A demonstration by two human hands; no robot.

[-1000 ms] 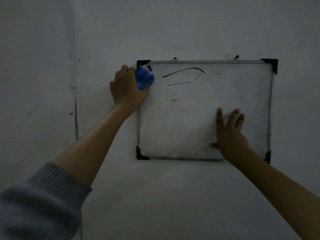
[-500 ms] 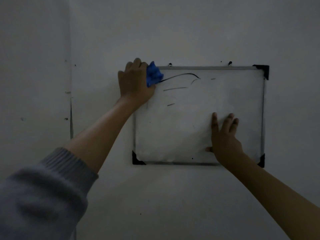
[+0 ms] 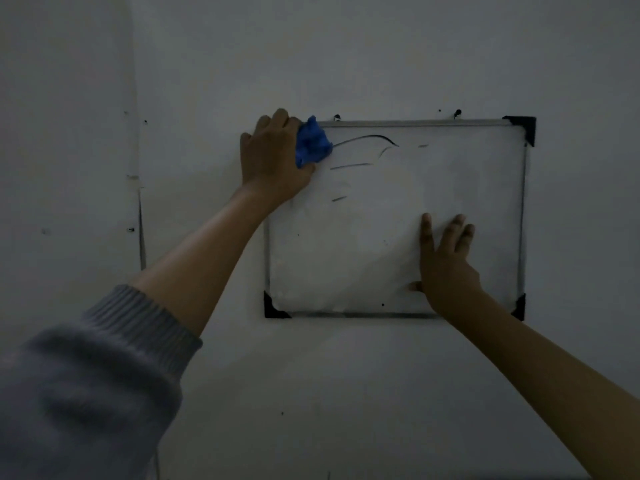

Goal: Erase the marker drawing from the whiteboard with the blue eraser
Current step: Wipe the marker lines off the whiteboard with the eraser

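A small whiteboard (image 3: pixel 485 188) with a metal frame and black corner caps hangs on the wall. Thin dark marker strokes (image 3: pixel 367 138) remain in its upper left part: one long arc, a shorter line below, a few small dashes. My left hand (image 3: pixel 272 159) covers the board's top left corner and is shut on the crumpled blue eraser (image 3: pixel 311 143), which presses on the board at the arc's left end. My right hand (image 3: pixel 446 261) lies flat on the board's lower right area, fingers spread and pointing up.
The pale wall (image 3: pixel 346 57) surrounds the board, with two small hooks (image 3: pixel 457 113) above the top edge. A wall corner with a vertical crack (image 3: pixel 140 230) runs at the left. My grey sleeve (image 3: pixel 90 386) fills the lower left.
My left hand with the eraser rose from just under the top left corner onto that corner, hiding the small mark there, then edged right. My right hand stayed flat on the board.
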